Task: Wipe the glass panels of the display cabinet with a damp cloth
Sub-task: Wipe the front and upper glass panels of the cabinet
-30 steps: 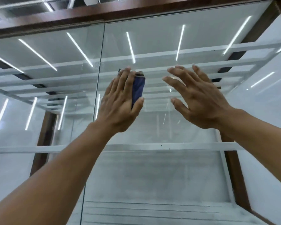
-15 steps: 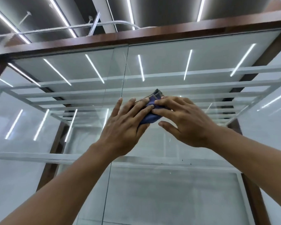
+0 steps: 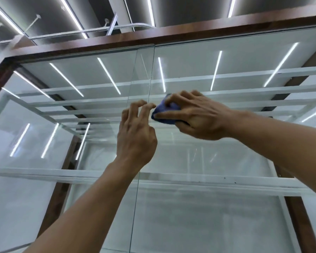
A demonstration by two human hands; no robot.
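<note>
I look up at the display cabinet's glass front. Its right glass panel [image 3: 217, 207] and left glass panel [image 3: 35, 198] overlap at a vertical edge near the middle. My right hand [image 3: 199, 117] grips a bunched blue cloth [image 3: 164, 112] against the upper part of the right panel. Fingers cover most of the cloth. My left hand [image 3: 135, 136] is raised just left of the cloth, fingers curled and apart, holding nothing.
A dark wooden frame [image 3: 171, 36] runs along the cabinet's top, with wooden posts at both sides. White shelves [image 3: 226, 185] sit behind the glass. Ceiling light strips reflect in the panels.
The cloth has passed from my left hand to my right hand. My left hand has let go and drawn back a little to the left. My view has tilted upward.
</note>
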